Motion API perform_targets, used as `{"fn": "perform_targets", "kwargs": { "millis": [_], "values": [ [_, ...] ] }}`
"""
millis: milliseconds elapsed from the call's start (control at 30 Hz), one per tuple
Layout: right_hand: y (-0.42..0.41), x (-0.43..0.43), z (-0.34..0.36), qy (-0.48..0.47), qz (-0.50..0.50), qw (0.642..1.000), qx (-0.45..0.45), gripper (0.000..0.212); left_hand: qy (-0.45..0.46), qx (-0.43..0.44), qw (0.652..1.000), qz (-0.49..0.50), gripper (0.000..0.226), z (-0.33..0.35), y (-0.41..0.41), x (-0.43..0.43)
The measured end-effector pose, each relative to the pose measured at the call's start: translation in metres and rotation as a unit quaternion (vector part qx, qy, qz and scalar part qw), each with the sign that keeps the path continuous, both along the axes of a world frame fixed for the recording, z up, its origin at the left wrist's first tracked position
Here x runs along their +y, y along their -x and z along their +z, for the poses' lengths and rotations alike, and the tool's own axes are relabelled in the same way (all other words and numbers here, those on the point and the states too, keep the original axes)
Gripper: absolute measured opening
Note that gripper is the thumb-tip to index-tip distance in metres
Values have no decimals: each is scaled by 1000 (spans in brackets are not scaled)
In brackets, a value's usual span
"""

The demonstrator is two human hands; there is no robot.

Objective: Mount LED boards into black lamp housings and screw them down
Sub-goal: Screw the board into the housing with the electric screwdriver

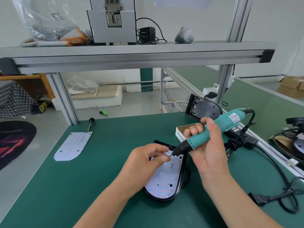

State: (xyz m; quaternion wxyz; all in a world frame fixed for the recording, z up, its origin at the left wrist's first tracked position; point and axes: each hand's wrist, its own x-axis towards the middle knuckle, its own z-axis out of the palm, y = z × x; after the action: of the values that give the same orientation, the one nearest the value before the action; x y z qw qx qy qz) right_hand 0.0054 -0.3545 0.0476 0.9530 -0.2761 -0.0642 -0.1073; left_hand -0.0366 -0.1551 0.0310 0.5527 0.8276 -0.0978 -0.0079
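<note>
Head view: a smooth white board (166, 178) dotted with red, rounded at one end, sits inside a glossy black housing (158, 199) on the green matte table (98, 186). The left hand (146, 160) covers its far end, thumb and forefinger pinching a tiny screw (169, 156) at the bit. The right hand (209, 148) grips a teal plastic screwdriver (218, 127), tilted. A spare board (72, 146) lies well left; an empty housing (203, 107) and a small cardboard box (180, 134) lie behind.
</note>
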Motion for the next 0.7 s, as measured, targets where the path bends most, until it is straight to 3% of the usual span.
{"fn": "perform_targets", "kwargs": {
  "millis": [267, 400, 433, 500, 567, 700],
  "values": [
    [-1, 1, -2, -4, 2, 1000, 1, 9, -26, -50, 998, 7, 25, -5, -5, 6],
    [2, 3, 0, 10, 8, 1000, -2, 10, -121, -104, 980, 117, 16, -10, -13, 10],
    [3, 4, 0, 17, 13, 1000, -4, 9, -160, -87, 974, 135, 14, -10, -14, 12],
    [5, 7, 0, 34, 28, 999, -11, 8, -203, -17, 970, 136, 38, -11, -16, 17],
    [7, 10, -2, 59, 47, 997, -21, 8, -218, 36, 969, 110, 47, -12, -15, 18],
    [11, 17, -4, 87, 82, 992, -42, 10, -206, 70, 973, 73, 28, -12, -13, 16]
  ]
}}
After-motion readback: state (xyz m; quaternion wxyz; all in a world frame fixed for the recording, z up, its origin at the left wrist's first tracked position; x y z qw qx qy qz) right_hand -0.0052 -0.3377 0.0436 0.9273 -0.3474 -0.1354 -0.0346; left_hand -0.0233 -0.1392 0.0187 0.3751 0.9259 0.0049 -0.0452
